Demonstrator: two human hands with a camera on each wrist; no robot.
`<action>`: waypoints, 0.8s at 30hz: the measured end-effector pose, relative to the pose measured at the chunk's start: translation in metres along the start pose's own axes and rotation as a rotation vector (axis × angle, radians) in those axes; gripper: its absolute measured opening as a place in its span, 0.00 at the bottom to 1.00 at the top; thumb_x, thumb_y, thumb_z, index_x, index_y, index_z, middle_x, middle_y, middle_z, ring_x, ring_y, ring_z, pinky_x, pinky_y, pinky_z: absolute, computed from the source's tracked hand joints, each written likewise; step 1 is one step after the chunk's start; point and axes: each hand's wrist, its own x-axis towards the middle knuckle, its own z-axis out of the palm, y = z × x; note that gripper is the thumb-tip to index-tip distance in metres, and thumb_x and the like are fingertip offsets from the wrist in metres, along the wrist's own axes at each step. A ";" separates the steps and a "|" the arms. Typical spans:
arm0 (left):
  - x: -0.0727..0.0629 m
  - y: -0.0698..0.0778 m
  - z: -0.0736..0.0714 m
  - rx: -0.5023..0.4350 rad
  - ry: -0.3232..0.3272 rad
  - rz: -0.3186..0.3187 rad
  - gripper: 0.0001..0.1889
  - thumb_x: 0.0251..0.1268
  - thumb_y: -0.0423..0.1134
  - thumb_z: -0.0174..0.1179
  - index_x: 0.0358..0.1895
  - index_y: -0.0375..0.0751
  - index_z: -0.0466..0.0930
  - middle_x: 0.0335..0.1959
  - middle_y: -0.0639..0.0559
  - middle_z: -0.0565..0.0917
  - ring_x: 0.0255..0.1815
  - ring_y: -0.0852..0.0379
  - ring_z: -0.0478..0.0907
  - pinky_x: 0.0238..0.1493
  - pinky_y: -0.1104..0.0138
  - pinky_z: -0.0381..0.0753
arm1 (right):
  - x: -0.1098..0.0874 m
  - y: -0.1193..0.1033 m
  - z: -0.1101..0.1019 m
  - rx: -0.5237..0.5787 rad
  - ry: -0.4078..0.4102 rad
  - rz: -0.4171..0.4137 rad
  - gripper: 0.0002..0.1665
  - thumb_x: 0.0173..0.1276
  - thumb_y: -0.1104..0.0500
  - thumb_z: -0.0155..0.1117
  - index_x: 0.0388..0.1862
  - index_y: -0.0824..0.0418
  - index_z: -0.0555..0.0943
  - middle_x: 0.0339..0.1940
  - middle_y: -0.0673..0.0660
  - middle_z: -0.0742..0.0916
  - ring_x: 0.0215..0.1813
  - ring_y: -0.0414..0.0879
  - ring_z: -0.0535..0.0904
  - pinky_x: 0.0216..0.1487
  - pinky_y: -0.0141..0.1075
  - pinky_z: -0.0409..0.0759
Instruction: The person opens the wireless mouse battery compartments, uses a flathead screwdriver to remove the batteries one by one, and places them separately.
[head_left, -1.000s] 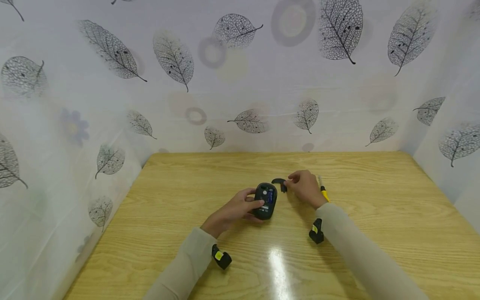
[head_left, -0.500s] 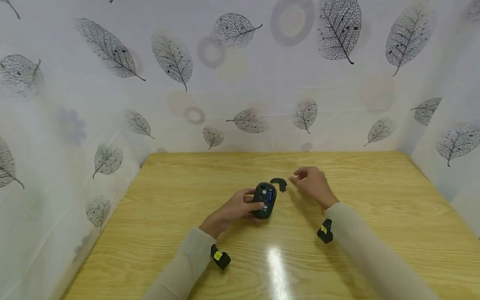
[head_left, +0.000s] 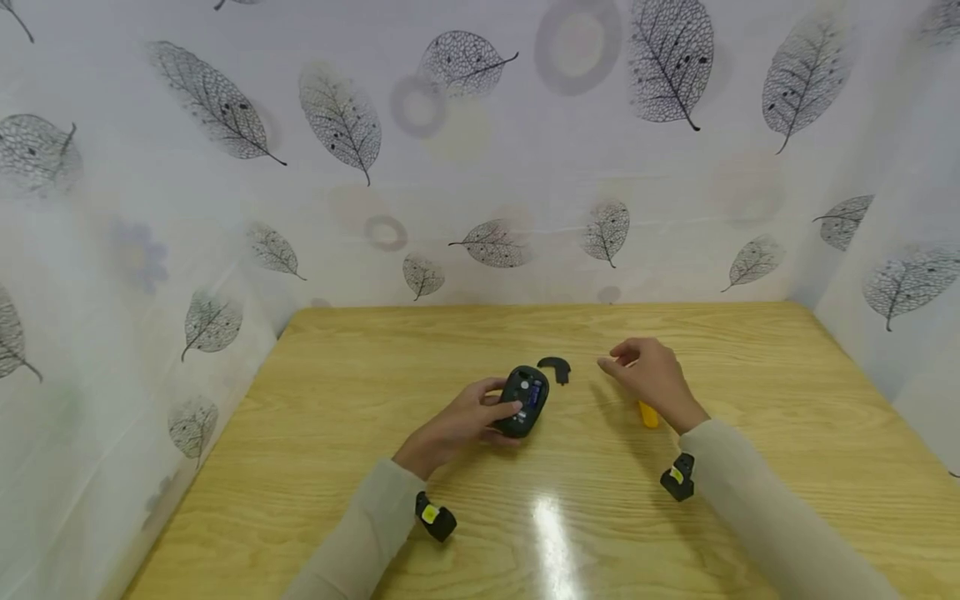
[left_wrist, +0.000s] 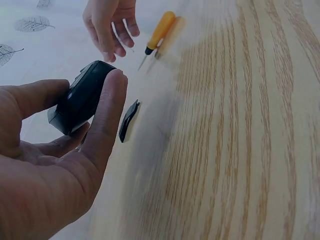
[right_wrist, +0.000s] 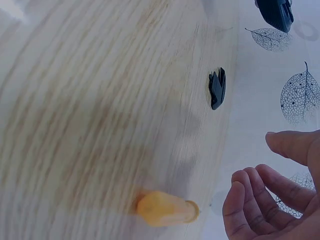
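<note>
A black computer mouse (head_left: 522, 400) is held by my left hand (head_left: 461, 421), its underside toward me with the battery compartment uncovered and a blue battery inside. The thumb lies across that underside; the other fingers support it from behind. On the table just beyond the mouse lies its curved black battery cover (head_left: 556, 368). My right hand (head_left: 654, 377) hovers to the right of the cover, fingers loosely bent, and the right wrist view shows nothing between thumb and fingers. Under that hand lies a screwdriver with a yellow-orange handle (head_left: 648, 414); its thin shaft (left_wrist: 143, 62) shows in the left wrist view.
The wooden table (head_left: 360, 358) spreads around both hands. A white curtain (head_left: 480, 150) printed with leaves stands behind its far edge and along the sides. Both wrists carry small black cameras (head_left: 436, 517).
My right hand has let go of the battery cover and moved right, over the screwdriver. The cover stays on the table. My left hand keeps holding the mouse, tilted slightly more.
</note>
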 end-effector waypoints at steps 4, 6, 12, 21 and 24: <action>-0.001 -0.001 -0.001 0.000 0.008 -0.005 0.36 0.72 0.32 0.63 0.78 0.35 0.56 0.63 0.32 0.74 0.52 0.41 0.83 0.50 0.53 0.88 | -0.006 0.004 -0.004 -0.016 -0.006 0.007 0.23 0.72 0.50 0.68 0.50 0.71 0.84 0.41 0.63 0.88 0.45 0.59 0.83 0.44 0.53 0.84; -0.002 -0.002 -0.001 0.000 0.012 -0.005 0.37 0.71 0.31 0.64 0.78 0.35 0.55 0.63 0.32 0.74 0.52 0.41 0.83 0.51 0.54 0.88 | -0.009 0.007 -0.006 -0.027 -0.007 0.012 0.24 0.72 0.50 0.68 0.50 0.71 0.84 0.40 0.63 0.88 0.45 0.58 0.83 0.44 0.52 0.84; -0.004 -0.003 -0.002 0.001 0.028 -0.008 0.36 0.71 0.32 0.64 0.77 0.33 0.56 0.63 0.31 0.74 0.53 0.41 0.82 0.50 0.55 0.89 | -0.017 0.015 -0.010 -0.066 0.003 0.028 0.24 0.71 0.50 0.68 0.50 0.71 0.84 0.39 0.61 0.87 0.42 0.56 0.83 0.42 0.51 0.84; -0.007 -0.002 -0.001 0.000 0.016 -0.008 0.35 0.73 0.33 0.62 0.77 0.32 0.56 0.61 0.30 0.75 0.52 0.42 0.83 0.51 0.54 0.88 | -0.028 0.025 -0.012 -0.099 -0.012 0.087 0.26 0.71 0.49 0.68 0.50 0.73 0.83 0.43 0.67 0.87 0.42 0.58 0.84 0.41 0.51 0.85; -0.009 -0.002 -0.001 0.000 0.019 -0.010 0.35 0.72 0.32 0.62 0.77 0.32 0.56 0.61 0.30 0.75 0.51 0.42 0.83 0.51 0.54 0.88 | -0.030 0.028 -0.012 -0.111 -0.028 0.108 0.27 0.71 0.49 0.68 0.49 0.73 0.83 0.42 0.66 0.87 0.41 0.58 0.83 0.41 0.51 0.85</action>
